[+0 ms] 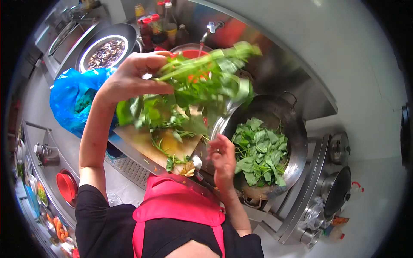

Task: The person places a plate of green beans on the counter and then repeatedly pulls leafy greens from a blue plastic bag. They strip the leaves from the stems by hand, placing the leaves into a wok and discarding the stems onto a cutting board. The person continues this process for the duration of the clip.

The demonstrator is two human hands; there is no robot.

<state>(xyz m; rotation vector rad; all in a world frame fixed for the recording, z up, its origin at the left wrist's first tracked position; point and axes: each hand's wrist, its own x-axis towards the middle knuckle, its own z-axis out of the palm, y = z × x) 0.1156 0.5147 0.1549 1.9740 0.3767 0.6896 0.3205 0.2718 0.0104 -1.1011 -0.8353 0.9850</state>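
Raised over a cutting board (135, 138), my left hand (135, 74) grips a bunch of leafy greens (200, 80). The bunch is blurred by motion and hides part of the board. My right hand (222, 158) hovers beside the wok's near left side, fingers loosely curled and apart, with nothing visible in it. In the large wok (298, 145) lies a heap of leafy greens (259, 150). Stems and a yellowed leaf (187, 169) rest at the board's near end, next to a metal utensil (196, 162).
A blue plastic bag (64, 100) with greens stands at the left. Behind it, a bowl holds dark sliced food (109, 53). Water runs from a tap (211, 27) into a red basin (190, 53). Bottles (156, 29) stand at the back; lidded pots (335, 190) sit right.
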